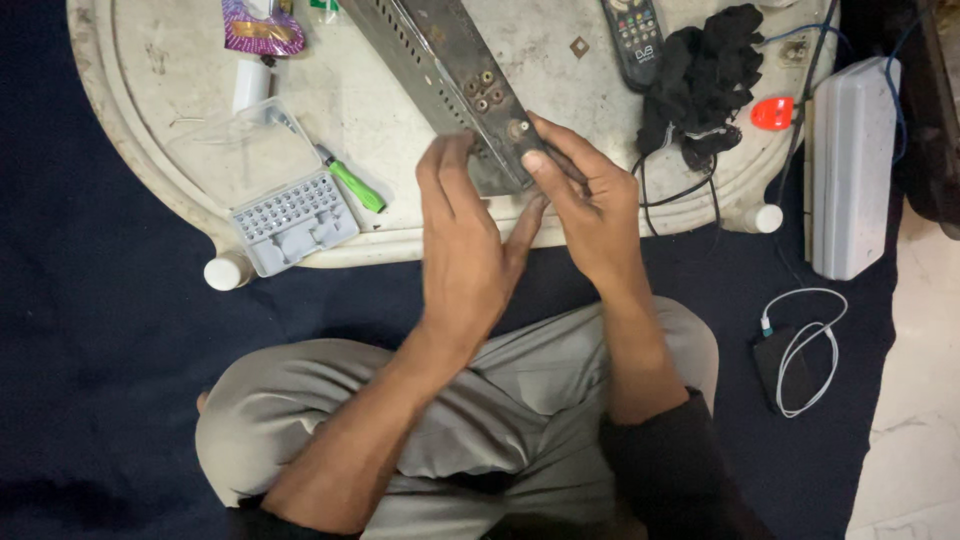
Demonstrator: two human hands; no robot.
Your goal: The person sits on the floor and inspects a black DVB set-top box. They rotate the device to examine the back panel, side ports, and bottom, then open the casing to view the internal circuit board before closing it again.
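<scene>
Two hands at the near end of a long metal panel, left hand flat against it, right hand gripping it, long axis running diagonally up-left across the tabletop, connector ports facing up

Just left of the grey metal box, with its rows of small punched holes and brass-coloured sockets, a bright green screwdriver is lying beside a pale grey bit case. Beyond that, a purple and gold wrapper is showing. Right of the box, a black remote and black cloth are resting by an orange-red piece. Under it all, the off-white table is standing on dark navy fabric.
</scene>
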